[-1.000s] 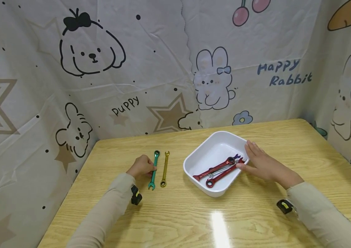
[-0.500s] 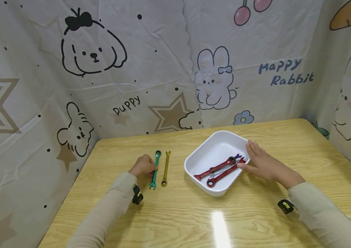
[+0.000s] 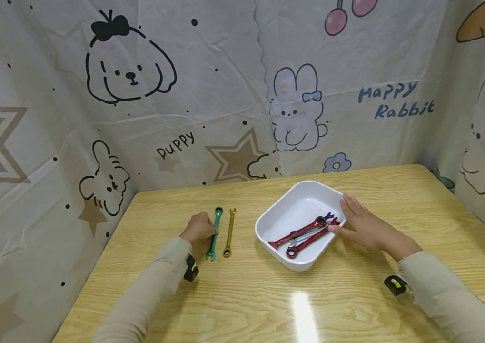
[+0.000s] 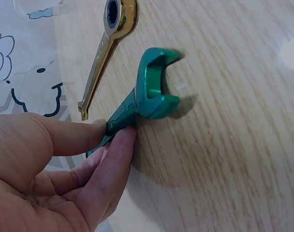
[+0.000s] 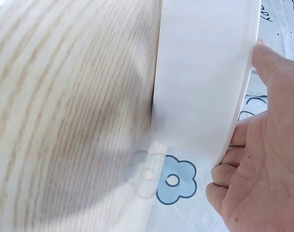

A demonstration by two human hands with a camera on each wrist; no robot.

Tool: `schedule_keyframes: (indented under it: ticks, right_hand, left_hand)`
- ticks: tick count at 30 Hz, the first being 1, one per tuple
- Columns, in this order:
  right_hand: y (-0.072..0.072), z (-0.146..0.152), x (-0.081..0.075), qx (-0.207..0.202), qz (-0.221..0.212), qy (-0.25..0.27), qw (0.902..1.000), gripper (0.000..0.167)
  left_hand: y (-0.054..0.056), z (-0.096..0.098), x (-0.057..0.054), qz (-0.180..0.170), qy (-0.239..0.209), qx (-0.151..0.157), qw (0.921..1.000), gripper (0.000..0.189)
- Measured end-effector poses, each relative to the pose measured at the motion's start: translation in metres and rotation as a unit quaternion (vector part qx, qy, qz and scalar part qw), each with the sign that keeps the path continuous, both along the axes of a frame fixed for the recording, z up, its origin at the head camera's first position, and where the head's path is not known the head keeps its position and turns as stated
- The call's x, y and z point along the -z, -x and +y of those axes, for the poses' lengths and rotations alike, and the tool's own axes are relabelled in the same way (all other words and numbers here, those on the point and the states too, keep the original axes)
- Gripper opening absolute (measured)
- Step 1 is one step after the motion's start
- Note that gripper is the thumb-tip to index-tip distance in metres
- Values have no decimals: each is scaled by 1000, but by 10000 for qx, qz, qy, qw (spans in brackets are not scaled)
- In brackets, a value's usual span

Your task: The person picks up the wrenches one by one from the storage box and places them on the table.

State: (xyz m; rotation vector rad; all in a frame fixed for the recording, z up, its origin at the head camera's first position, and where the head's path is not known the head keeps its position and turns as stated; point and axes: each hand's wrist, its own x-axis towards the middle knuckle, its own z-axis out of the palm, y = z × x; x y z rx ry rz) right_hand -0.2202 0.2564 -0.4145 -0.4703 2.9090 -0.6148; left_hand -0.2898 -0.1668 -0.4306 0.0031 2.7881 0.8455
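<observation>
My left hand (image 3: 200, 227) pinches a green ratchet wrench (image 4: 123, 115) between thumb and fingers at the middle of its shaft. Its open-end head points toward me, and in the left wrist view it casts a shadow close over the wood. Just to the right lies a yellow-gold ratchet wrench (image 3: 230, 232), roughly parallel. My right hand (image 3: 367, 226) rests against the right rim of a white plastic tub (image 3: 279, 206), fingers extended along it and thumb at the edge. Inside the tub lie two red wrenches (image 3: 297, 232), a silver one between them and a purple end (image 3: 329, 215).
A light wood-grain table (image 3: 242, 305) carries everything. Behind it and at both sides hangs a pale cloth (image 3: 225, 85) printed with cartoon animals and stars. Small black devices are strapped at both wrists.
</observation>
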Motion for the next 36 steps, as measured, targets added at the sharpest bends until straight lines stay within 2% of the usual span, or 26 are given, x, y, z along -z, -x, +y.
schedule_keyframes:
  ticks: [9, 23, 36]
  right_hand:
    - [1, 0, 0, 10, -7, 7, 10000, 100]
    - [1, 0, 1, -2, 31, 22, 10000, 99]
    - [3, 2, 4, -18, 85, 18, 10000, 99]
  left_hand:
    - [-1, 3, -1, 84, 106, -169, 9998, 14]
    - [-1, 2, -3, 38, 264, -72, 9996, 15]
    - [3, -2, -1, -169, 14, -119, 9998, 14]
